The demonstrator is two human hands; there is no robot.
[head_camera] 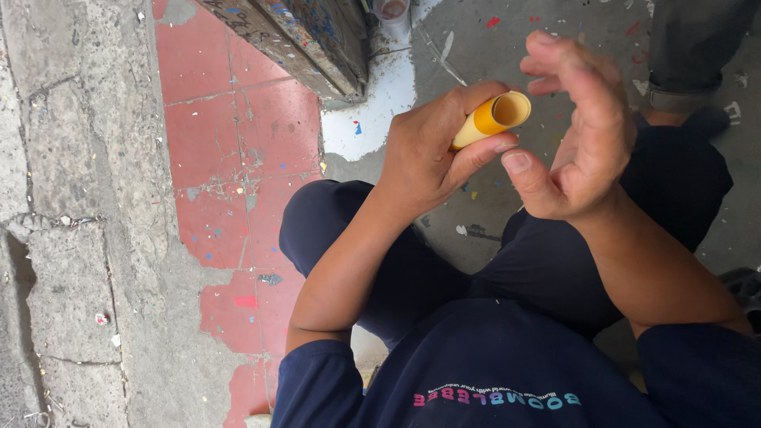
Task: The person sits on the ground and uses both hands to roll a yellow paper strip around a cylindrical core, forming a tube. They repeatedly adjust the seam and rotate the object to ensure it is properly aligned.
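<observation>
Left hand (pixel 424 154): fingers wrapped round a rolled yellow paper tube (pixel 491 119), thumb pressed along the near side, open mouth of the tube poking out past the knuckles. Firm clench, the tube looks round, not crushed.

Right hand (pixel 575 135): released, holds nothing. Palm faces the tube, fingers loosely curled just above and right of its mouth, thumb tip just below the mouth, close but apart from it.

Judgement on doing it well: the person looks to be rolling or tightening the tube. Left grip should stay even so the roll does not unwind; right fingers should work at the open mouth, turning the free edge inward, with light pressure so the thin wall does not buckle.

Around the tube: dark trousers (pixel 412 261) below it, the person sits with knees apart. Grey concrete floor (pixel 491 47) with paint flecks behind it, a white paint patch (pixel 380 107) left of it, red tiles (pixel 230 150) farther left. Another person's trouser leg (pixel 686 47) upper right of the tube.
</observation>
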